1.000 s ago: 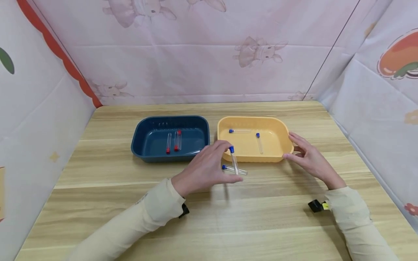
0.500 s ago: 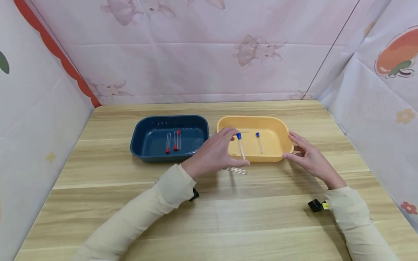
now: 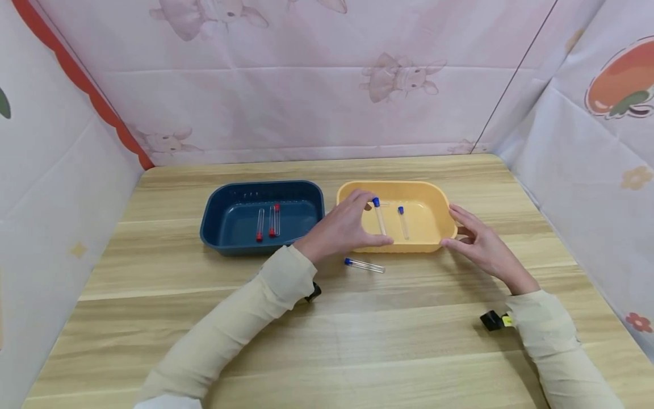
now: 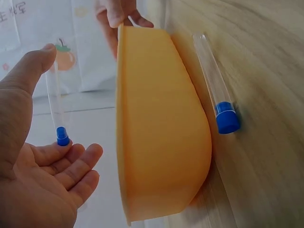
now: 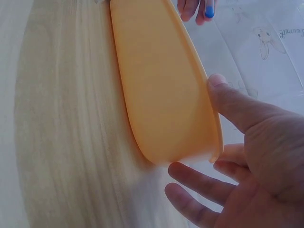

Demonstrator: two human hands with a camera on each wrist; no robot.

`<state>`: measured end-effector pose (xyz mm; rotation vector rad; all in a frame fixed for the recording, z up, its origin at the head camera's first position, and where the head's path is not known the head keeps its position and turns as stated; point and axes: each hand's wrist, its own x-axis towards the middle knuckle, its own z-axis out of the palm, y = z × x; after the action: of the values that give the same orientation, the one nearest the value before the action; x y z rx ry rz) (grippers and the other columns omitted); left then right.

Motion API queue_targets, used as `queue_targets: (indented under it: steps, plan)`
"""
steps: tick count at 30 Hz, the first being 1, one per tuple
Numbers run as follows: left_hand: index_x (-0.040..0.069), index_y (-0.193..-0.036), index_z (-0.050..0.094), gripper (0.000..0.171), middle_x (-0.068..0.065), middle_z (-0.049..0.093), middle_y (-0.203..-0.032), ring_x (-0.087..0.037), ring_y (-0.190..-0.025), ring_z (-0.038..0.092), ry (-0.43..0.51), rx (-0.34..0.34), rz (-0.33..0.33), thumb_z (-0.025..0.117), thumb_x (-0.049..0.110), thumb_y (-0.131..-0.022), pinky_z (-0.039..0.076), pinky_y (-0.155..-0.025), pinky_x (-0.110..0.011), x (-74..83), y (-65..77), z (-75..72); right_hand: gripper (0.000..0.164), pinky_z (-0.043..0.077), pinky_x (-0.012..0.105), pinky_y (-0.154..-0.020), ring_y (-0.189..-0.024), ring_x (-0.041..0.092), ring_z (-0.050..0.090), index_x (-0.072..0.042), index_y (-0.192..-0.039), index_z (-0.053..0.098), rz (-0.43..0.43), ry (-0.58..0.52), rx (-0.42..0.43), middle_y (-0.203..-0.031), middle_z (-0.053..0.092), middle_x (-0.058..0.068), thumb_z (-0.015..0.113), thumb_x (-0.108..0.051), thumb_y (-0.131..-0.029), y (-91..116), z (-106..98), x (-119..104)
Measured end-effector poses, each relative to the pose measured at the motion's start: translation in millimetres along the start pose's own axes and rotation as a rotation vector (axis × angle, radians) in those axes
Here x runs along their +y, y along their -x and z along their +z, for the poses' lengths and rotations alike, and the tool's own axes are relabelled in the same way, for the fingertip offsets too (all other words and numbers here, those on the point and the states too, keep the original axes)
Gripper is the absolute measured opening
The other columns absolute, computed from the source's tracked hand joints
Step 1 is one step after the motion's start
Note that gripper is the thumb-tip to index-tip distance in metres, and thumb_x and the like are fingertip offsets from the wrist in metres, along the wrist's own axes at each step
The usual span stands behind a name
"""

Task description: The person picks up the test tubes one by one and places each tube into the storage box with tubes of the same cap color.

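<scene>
My left hand (image 3: 337, 230) pinches a blue-capped test tube (image 3: 380, 218) end to end, cap against a fingertip and clear bottom on the thumb. It is over the yellow tray (image 3: 398, 248). Inside that tray lies another blue-capped tube (image 3: 403, 222); one more is mostly hidden behind the left hand. My right hand (image 3: 485, 253) holds the tray's right corner; in the right wrist view the thumb (image 5: 218, 81) presses its rim while fingers lie around the end. On the table before the tray lies a further blue-capped tube (image 4: 213, 78).
Left of the yellow tray stands a dark blue tray (image 3: 250, 249) holding red-capped test tubes (image 3: 260, 225). My left forearm reaches across in front of its right corner. Printed cloth walls (image 3: 306, 113) border the wooden table (image 3: 398, 352) at the back and sides.
The left hand has carried its test tube from in front of the yellow tray up and away over it, uncovering the tube on the table. The right hand has stayed on the tray corner.
</scene>
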<state>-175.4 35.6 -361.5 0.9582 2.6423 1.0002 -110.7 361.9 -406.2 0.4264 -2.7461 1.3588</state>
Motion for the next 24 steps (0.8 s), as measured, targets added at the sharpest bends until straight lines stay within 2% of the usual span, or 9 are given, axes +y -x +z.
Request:
queue_targets:
  steps: [6,15,24]
  plan:
    - [0.007,-0.151,0.045,0.094,-0.007,0.048,-0.145,-0.019,-0.121,0.052,0.010,-0.010,-0.012,0.083,0.058,-0.081,0.052,-0.100,-0.035,-1.8,-14.8,5.8,0.075,0.049,0.009,-0.089,-0.120,0.041,0.058,0.012,-0.155,0.031,0.007,0.010,0.007,-0.165,0.025,0.027,0.074,-0.003,-0.095,1.7,0.0,2.2]
    - [0.008,-0.151,0.045,0.094,-0.009,0.043,-0.154,-0.019,-0.122,0.051,-0.025,-0.064,-0.030,0.081,0.061,-0.082,0.049,-0.105,-0.036,-4.5,-36.2,11.2,0.076,0.048,0.008,-0.089,-0.122,0.048,0.057,0.012,-0.155,0.031,0.009,0.018,0.006,-0.165,0.024,0.027,0.074,-0.002,-0.095,1.3,0.9,3.8]
    - [0.008,-0.149,0.046,0.091,-0.007,0.047,-0.147,-0.018,-0.116,0.050,-0.026,-0.098,-0.051,0.081,0.060,-0.082,0.048,-0.104,-0.033,-14.8,-52.6,20.7,0.077,0.050,0.009,-0.089,-0.120,0.044,0.058,0.013,-0.155,0.030,0.008,0.001,0.012,-0.165,0.024,0.027,0.075,0.001,-0.093,0.8,2.0,6.0]
